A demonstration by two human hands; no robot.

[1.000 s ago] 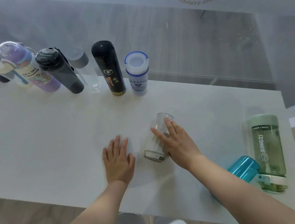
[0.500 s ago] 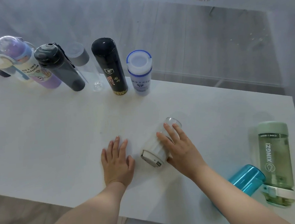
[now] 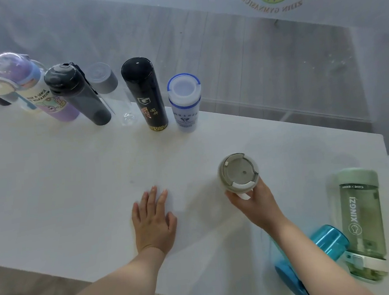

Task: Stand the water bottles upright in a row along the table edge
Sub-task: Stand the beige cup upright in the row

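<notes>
Now the right hand (image 3: 255,200) grips a clear ribbed plastic bottle with a grey-beige flip lid (image 3: 238,173), fingers curled round its near side just under the lid; the bottle stands upright, lid towards the camera, though whether its base rests on the white table (image 3: 51,183) or hangs just above it I cannot tell. It is on the near side of the white bottle with a blue-rimmed cap (image 3: 185,102), a little to the right, and well apart from it. The left hand (image 3: 154,221) lies flat on the table with fingers straight, holding nothing, left of the gripped bottle.

Judging from how things lie, the task is well along but not finished. The blue-rimmed bottle ends a row along the far table edge: to its left stand a tall black cylindrical flask with gold print (image 3: 145,94), a clear bottle with a grey cap (image 3: 111,93), a smoky dark-grey bottle (image 3: 76,94), a purple and white printed bottle (image 3: 35,90) and more at the frame's left edge (too cut off to count).

Left to do: the gripped bottle probably belongs in the open spot right of the blue-rimmed one. Two bottles are lying down near the right front corner: a pale green translucent bottle marked XINGZI (image 3: 362,222) and a teal blue translucent bottle (image 3: 324,245), partly hidden by the right forearm.
</notes>
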